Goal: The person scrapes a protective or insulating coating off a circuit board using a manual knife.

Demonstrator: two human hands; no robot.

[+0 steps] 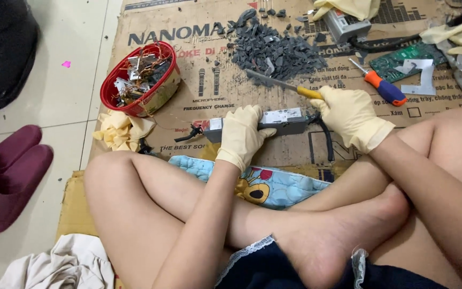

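Both my hands wear pale yellow rubber gloves. My left hand (240, 134) presses down on a long grey metal electronic box (282, 120) lying on flattened cardboard (199, 91); a black cable (327, 140) runs off the box's right end. My right hand (350, 116) grips the yellow handle of a knife (282, 84), whose blade points up and left toward a heap of dark grey broken bits (274, 48). My crossed bare legs fill the foreground.
A red basket (135, 80) of metal and wire scraps stands at the left, crumpled yellow gloves (121, 131) beside it. An orange-and-blue screwdriver (383, 86), a green circuit board (410, 58) and another grey unit (346, 24) lie at the right. Maroon slippers (9, 174) rest on the tile floor.
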